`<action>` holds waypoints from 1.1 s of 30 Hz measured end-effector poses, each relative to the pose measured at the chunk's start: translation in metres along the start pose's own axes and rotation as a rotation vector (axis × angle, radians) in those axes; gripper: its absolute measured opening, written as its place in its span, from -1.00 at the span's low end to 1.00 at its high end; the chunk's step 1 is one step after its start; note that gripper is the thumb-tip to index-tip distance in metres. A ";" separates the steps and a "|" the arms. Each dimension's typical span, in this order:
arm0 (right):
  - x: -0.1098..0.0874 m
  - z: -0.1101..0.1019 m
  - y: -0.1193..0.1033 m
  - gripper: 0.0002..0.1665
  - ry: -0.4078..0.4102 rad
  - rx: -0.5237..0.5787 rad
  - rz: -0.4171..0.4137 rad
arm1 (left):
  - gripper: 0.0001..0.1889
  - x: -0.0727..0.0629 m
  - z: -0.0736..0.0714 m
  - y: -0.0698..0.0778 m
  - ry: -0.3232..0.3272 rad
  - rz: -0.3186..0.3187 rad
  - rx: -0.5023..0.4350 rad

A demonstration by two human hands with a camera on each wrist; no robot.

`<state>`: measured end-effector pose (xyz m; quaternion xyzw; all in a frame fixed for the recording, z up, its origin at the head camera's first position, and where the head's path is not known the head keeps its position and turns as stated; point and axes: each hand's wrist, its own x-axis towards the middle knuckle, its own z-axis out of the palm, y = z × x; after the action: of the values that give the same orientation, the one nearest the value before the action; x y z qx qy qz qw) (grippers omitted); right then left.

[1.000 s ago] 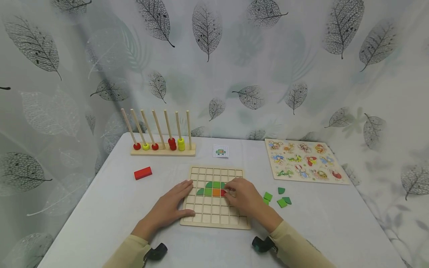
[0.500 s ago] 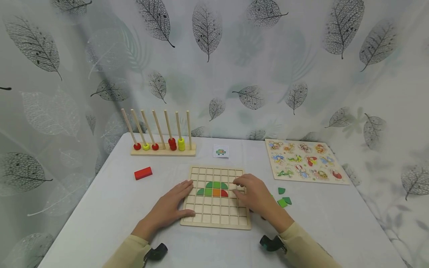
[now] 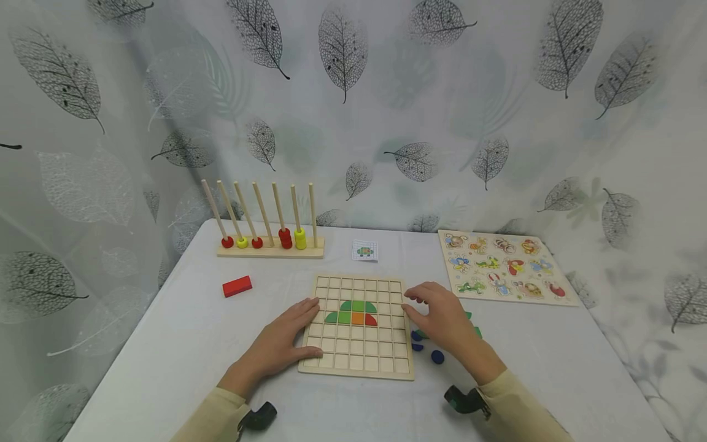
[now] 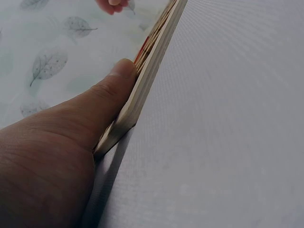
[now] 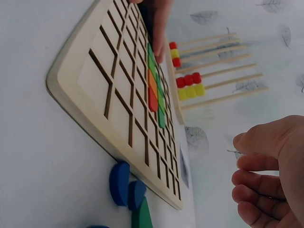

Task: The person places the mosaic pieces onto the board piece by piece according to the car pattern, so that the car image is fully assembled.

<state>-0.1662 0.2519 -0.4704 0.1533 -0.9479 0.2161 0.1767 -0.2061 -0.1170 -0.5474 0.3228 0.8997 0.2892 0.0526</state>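
Note:
A square wooden grid board (image 3: 356, 362) lies on the table. Several green pieces (image 3: 359, 306), an orange square (image 3: 358, 318) and a red rounded piece (image 3: 370, 320) sit in its middle cells. My left hand (image 3: 278, 336) rests on the board's left edge; in the left wrist view its thumb (image 4: 111, 88) lies along the rim. Over the right edge hovers my right hand (image 3: 444, 319), fingers loosely bent and nothing between them. Beneath and beside it are blue pieces (image 3: 437, 356), with green pieces (image 5: 141, 216) partly hidden by the hand.
Behind the board stands a small card (image 3: 365, 250) with a coloured grid picture. A peg stacker (image 3: 270, 252) with red and yellow beads is at the back left, a red block (image 3: 237, 286) in front of it. An insect puzzle board (image 3: 458, 288) lies at the back right.
My right hand has let go of the red piece in its cell and moved right, off the middle of the board, uncovering blue pieces. The left hand stays in place.

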 end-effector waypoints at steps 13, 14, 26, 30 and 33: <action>-0.010 -0.020 0.018 -0.68 0.012 -0.009 0.088 | 0.08 -0.001 -0.002 0.003 0.005 -0.001 -0.008; -0.011 -0.021 0.020 -0.69 0.019 -0.006 0.096 | 0.08 -0.001 -0.002 0.003 0.005 0.000 -0.007; -0.024 -0.047 0.043 -0.68 0.123 -0.055 0.181 | 0.08 -0.001 -0.003 0.003 -0.005 -0.014 -0.009; -0.028 -0.053 0.048 -0.68 0.113 -0.048 0.221 | 0.09 -0.001 -0.003 0.003 -0.010 -0.013 -0.006; -0.031 -0.055 0.052 -0.68 0.101 -0.042 0.252 | 0.09 -0.001 -0.002 0.002 -0.011 -0.012 -0.003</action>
<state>-0.1426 0.3289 -0.4545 0.0181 -0.9538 0.2244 0.1988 -0.2051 -0.1171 -0.5441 0.3188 0.9008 0.2885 0.0600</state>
